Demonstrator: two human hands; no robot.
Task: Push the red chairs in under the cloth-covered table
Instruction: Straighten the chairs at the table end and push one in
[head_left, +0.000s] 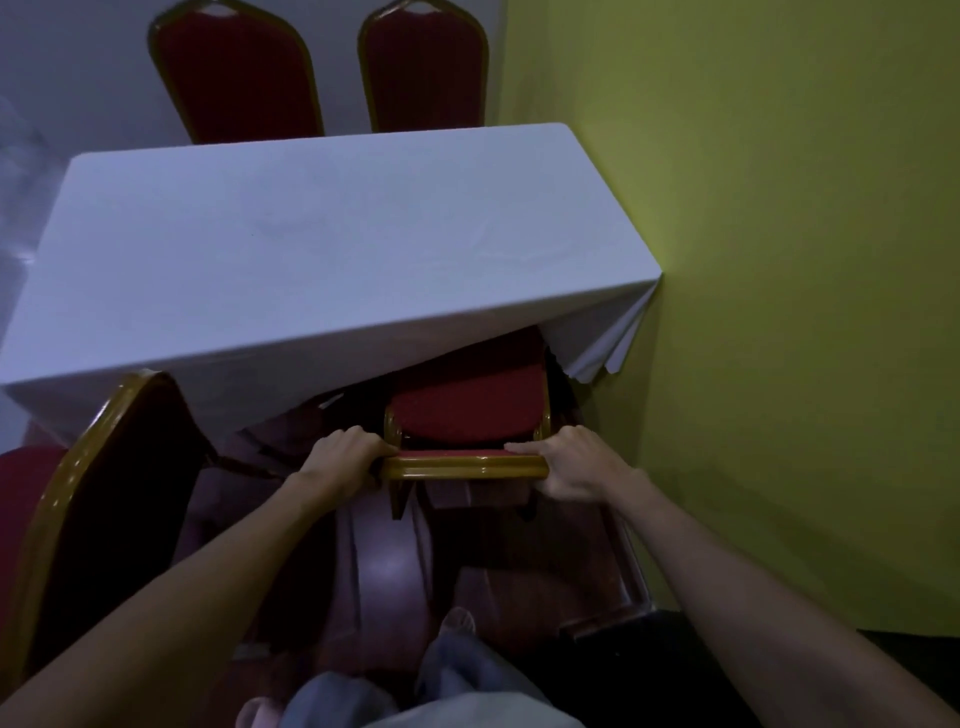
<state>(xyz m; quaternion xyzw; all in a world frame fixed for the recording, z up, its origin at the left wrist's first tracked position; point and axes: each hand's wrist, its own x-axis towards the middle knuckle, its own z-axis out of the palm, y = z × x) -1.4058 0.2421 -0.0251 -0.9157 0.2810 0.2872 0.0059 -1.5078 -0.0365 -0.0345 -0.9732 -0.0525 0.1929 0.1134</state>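
A table under a white cloth (311, 249) fills the middle of the view. At its near right side stands a red chair with a gold frame (467, 400), its seat partly under the lifted cloth edge. My left hand (345, 452) grips the left end of the chair's backrest top, and my right hand (571, 462) grips the right end. A second red chair (104, 493) stands at the near left, its back towards me and outside the table. Two more red chairs (239, 78) (426, 73) stand upright at the table's far side.
A yellow-green wall (779, 260) runs close along the table's right end. The floor is dark reddish wood (384, 571). My feet and grey trousers (452, 670) show at the bottom. A dark step or threshold (675, 649) lies at the lower right.
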